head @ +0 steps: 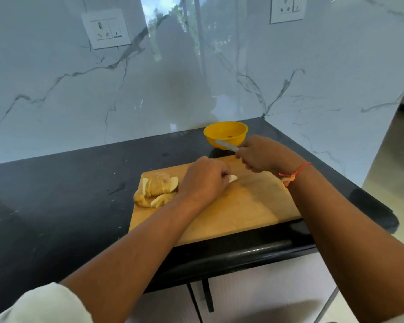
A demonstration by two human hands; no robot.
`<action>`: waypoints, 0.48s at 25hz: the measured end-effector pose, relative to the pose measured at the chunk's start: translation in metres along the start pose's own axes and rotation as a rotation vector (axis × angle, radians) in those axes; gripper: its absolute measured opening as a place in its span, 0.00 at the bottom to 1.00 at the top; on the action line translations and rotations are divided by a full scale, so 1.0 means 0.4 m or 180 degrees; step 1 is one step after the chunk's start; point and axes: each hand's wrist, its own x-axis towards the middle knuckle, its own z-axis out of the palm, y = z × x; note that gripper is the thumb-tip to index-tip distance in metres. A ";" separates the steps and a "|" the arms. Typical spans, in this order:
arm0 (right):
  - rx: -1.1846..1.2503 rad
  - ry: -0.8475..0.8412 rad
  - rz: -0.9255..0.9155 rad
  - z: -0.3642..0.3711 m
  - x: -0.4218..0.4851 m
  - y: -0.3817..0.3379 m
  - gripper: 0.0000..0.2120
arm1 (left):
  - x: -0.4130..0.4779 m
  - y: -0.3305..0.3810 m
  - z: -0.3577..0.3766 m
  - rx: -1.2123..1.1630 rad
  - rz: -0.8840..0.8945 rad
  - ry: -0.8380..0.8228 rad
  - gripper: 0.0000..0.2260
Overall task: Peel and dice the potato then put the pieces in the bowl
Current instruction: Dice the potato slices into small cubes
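Observation:
A pile of potato slices [156, 191], pale inside with skin on their edges, lies at the left end of the wooden cutting board [243, 206]. My left hand [204, 180] rests on the board with curled fingers pinching one white potato slice [232, 178]. My right hand [261, 153] grips a knife handle, and the blade [225, 145] points left, raised above the board in front of the yellow bowl [225, 134]. The bowl stands on the counter just behind the board and holds a small dark speck.
The board lies on a black stone counter [68, 183] whose right edge and rounded front edge are close by. A marble wall with two sockets [106, 29] rises behind. White cabinet doors [254, 294] are below the counter.

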 end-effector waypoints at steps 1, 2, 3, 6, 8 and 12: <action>-0.0471 0.0096 0.0014 0.008 -0.028 0.014 0.15 | 0.006 -0.002 0.002 0.0008 -0.0045 -0.0021 0.05; -0.0674 0.0299 0.0053 0.020 -0.061 0.026 0.13 | 0.011 -0.008 0.004 0.0019 -0.0080 -0.0028 0.05; -0.0758 0.0491 0.0083 0.037 -0.090 0.038 0.14 | 0.014 -0.017 0.006 0.0033 -0.0093 -0.0016 0.06; -0.0873 0.0777 0.0227 0.087 -0.154 0.048 0.15 | 0.017 -0.035 0.010 0.0184 -0.0177 0.0072 0.08; -0.0948 0.0897 0.0246 0.114 -0.172 0.045 0.15 | 0.018 -0.038 0.014 0.0287 -0.0246 0.0131 0.09; -0.0913 0.1041 0.0313 0.134 -0.190 0.029 0.15 | 0.011 -0.035 0.019 0.0311 -0.0262 0.0133 0.08</action>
